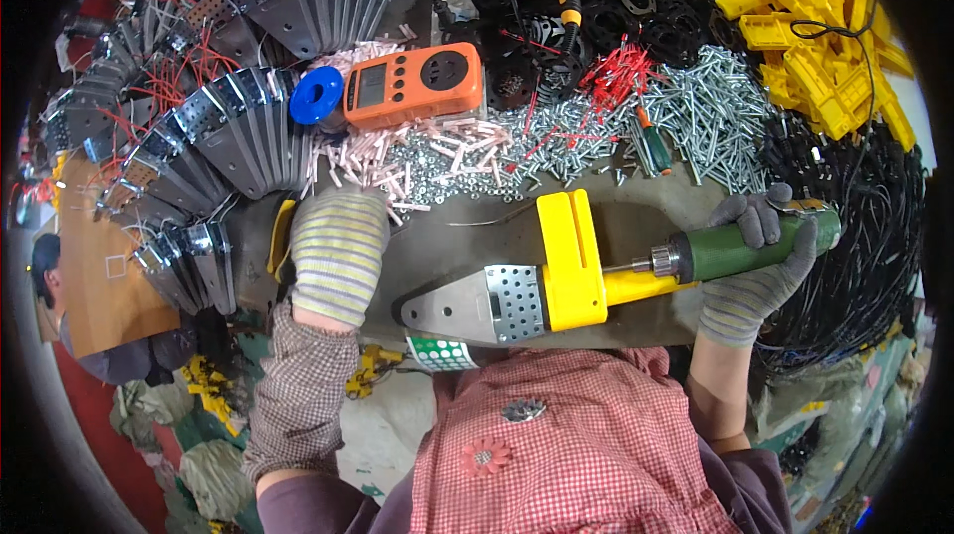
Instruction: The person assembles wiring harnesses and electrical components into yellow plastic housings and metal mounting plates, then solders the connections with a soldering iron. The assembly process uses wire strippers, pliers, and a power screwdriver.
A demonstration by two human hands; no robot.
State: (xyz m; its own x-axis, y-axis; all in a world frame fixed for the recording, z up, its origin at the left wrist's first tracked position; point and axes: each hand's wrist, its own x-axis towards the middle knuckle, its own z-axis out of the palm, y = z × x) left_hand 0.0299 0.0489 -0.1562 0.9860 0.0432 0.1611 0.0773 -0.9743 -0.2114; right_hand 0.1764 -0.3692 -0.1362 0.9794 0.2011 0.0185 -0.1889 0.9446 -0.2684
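Observation:
My right hand [760,271], in a striped grey glove, is wrapped round a green electric screwdriver [730,251]. Its bit points left, its tip reaching the side of a yellow plastic housing [574,266]. A perforated metal plate [517,304] and a grey tapered metal piece [442,307] extend left from that housing on the bench. My left hand [340,251], in a yellow-and-grey striped glove, is curled at the near edge of a pile of pale pink sleeves [452,147] and small nuts [437,174]. Its fingertips are hidden. Beside it lies a black-and-yellow tool handle [281,238].
Fanned grey metal pieces [234,137] with red wires fill the left. An orange meter [412,87] and blue spool [317,95] stand behind my left hand. Screws [711,107], a small green screwdriver [653,145], yellow housings [815,57] and black cables [845,236] lie right.

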